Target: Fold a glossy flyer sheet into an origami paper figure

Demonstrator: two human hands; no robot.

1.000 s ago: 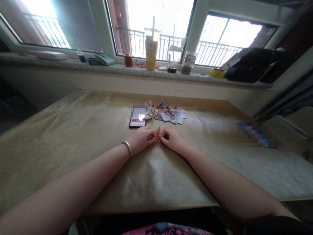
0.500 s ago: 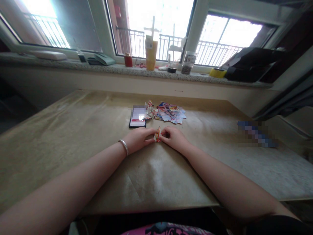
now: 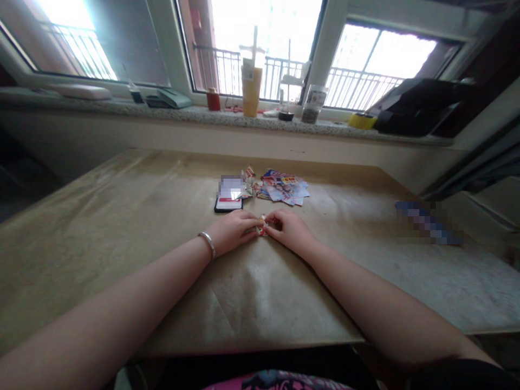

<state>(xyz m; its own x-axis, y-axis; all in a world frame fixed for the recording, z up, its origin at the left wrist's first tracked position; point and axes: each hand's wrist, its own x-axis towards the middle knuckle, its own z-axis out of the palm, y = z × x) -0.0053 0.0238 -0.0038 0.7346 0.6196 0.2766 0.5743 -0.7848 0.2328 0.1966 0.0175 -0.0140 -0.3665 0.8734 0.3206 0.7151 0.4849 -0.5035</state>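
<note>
Between my fingertips, low over the table, is a small piece of colourful printed paper (image 3: 262,227), orange, red and white, its exact shape too small to make out. My left hand (image 3: 233,230), with a silver bracelet at the wrist, pinches its left side. The thumb and fingers of my right hand (image 3: 291,230) are closed on the right side. Just beyond my left hand lies a phone (image 3: 228,204) with a lit screen, partly blurred. Crumpled or folded paper pieces (image 3: 249,187) touch the phone's right side, and a fanned pile of printed cards (image 3: 286,188) lies beside them.
A blurred blue strip-shaped thing (image 3: 428,223) lies on the right of the table (image 3: 122,216). Along the windowsill (image 3: 195,115) stand a tall yellow drink cup (image 3: 252,89), a red jar (image 3: 213,100), a clear cup (image 3: 312,105), a yellow roll (image 3: 362,120) and a black bag-like object (image 3: 418,108).
The printed paper between my fingers has turned or folded, so less orange and more red and white shows. Both hands stay in nearly the same place.
</note>
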